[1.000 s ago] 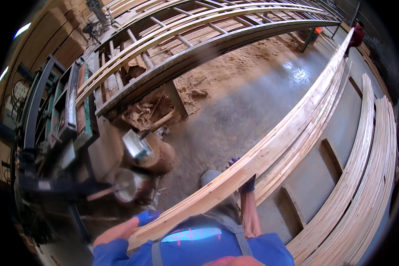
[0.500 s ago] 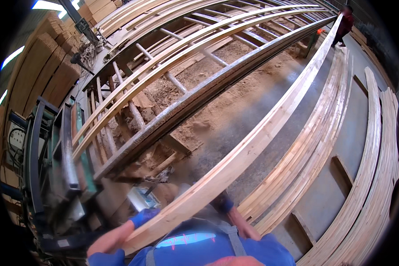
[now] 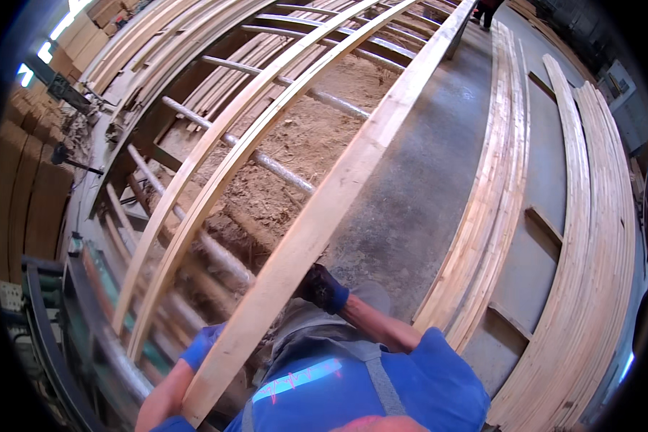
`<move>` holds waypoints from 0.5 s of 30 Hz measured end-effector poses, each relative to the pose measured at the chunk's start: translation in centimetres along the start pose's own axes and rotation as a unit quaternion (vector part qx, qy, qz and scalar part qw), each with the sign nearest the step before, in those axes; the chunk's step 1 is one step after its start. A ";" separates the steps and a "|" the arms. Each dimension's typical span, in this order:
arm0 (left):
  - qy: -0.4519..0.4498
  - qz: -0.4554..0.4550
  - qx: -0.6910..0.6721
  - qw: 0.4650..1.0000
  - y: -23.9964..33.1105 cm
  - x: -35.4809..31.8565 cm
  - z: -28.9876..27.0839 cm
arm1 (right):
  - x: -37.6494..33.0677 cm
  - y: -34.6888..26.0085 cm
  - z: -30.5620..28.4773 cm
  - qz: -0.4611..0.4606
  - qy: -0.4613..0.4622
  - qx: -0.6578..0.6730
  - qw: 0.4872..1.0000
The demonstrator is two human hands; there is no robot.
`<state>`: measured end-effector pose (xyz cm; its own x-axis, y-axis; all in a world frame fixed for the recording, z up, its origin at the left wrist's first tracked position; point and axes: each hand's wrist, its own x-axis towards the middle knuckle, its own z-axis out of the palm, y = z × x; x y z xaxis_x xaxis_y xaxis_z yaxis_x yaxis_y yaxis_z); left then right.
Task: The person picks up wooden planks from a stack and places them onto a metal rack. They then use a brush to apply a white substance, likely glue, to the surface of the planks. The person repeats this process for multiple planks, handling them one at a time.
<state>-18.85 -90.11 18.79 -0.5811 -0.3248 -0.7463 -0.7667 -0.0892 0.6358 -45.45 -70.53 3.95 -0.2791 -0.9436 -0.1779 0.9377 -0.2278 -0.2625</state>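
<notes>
In the head view, the left grip (image 3: 200,347) and right grip (image 3: 325,289) hold opposite edges of a long plank (image 3: 324,216), fingers partly hidden. The plank slants across the roller frame's (image 3: 284,173) right side; sawdust (image 3: 266,199) fills the frame's bottom; stacked planks (image 3: 491,209) lie to its right.

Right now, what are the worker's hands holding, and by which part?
The long, flat, pale wooden timber, near its closer end: left hand at the left edge, right hand farther along the right edge.
</notes>
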 end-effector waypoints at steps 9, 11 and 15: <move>-0.072 0.049 0.027 0.996 -0.1 11.0 -9.9 | 5.0 -3.0 -7.1 -0.206 -0.028 -0.563 0.800; -0.148 0.136 0.129 0.971 1.4 14.3 -8.7 | 5.1 -8.7 0.3 0.039 0.065 -0.710 0.700; -0.168 -0.027 0.280 0.945 6.6 14.1 -8.0 | -4.2 -20.1 3.7 -0.196 0.250 -0.623 0.715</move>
<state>-29.91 -102.83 14.11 -0.5189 -0.0078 -0.8548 -0.7670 0.4457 0.4615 -62.40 -62.92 13.53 -0.8008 -0.5916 -0.0936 -0.0578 0.2319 -0.9710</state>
